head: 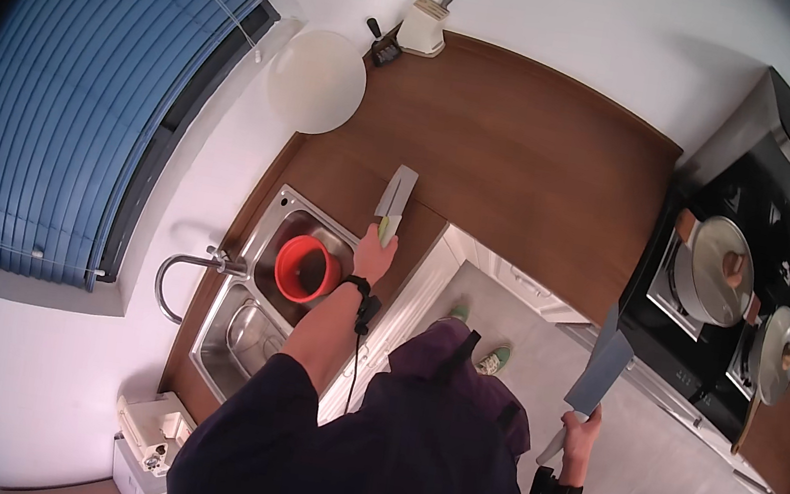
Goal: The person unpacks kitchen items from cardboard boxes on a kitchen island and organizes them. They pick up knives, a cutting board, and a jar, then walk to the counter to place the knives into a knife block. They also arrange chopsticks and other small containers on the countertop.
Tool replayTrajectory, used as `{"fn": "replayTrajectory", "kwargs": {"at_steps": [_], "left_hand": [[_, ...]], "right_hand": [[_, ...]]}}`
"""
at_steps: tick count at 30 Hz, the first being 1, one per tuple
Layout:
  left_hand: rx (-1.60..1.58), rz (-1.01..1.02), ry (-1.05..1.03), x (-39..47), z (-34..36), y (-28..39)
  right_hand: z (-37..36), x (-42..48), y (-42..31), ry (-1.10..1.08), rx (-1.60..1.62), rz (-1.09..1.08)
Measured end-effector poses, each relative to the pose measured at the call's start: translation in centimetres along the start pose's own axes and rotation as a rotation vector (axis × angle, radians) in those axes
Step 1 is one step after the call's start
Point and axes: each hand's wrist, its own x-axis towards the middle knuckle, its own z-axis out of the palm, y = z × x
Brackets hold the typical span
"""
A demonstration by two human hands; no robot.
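My left hand [374, 253] grips a light greenish handle over the counter beside the sink. Forward from it points a broad steel knife blade [398, 191]; a dark line along the blade suggests two blades lying together, but I cannot tell for sure. On the other side, my right hand [579, 434] is closed around the pale handle of a cleaver [601, 372]. Its wide blade angles up and away, above the floor near the stove front. A second narrow blade-like shape shows behind it, partly hidden. Both wrists wear black straps.
A red bucket [307, 270] stands in the steel sink [226, 367], near a curved faucet [166, 283]. A white knife block [423, 27] and a round whitish disc [317, 82] occupy the back corner of the brown countertop [529, 152]. Lidded pots [717, 270] sit on the black stove [693, 387].
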Motion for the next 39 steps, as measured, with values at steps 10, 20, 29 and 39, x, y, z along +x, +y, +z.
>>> {"fn": "replayTrajectory", "kwargs": {"at_steps": [10,20,29,39], "left_hand": [[0.017,0.002,-0.059,8.3,3.5,-3.0],[0.133,0.077,-0.037,14.3,2.0,0.7],[0.304,0.236,-0.016,31.3,3.8,0.1],[0.236,0.486,0.312,53.7,0.7,14.2]], "right_hand": [[4.2,5.9,-4.7,0.119,0.055,0.132],[10.5,10.7,-10.0,0.185,0.021,0.124],[13.7,10.2,-11.1,0.331,-0.018,0.113],[14.8,4.3,-7.2,0.58,0.188,0.327]]}}
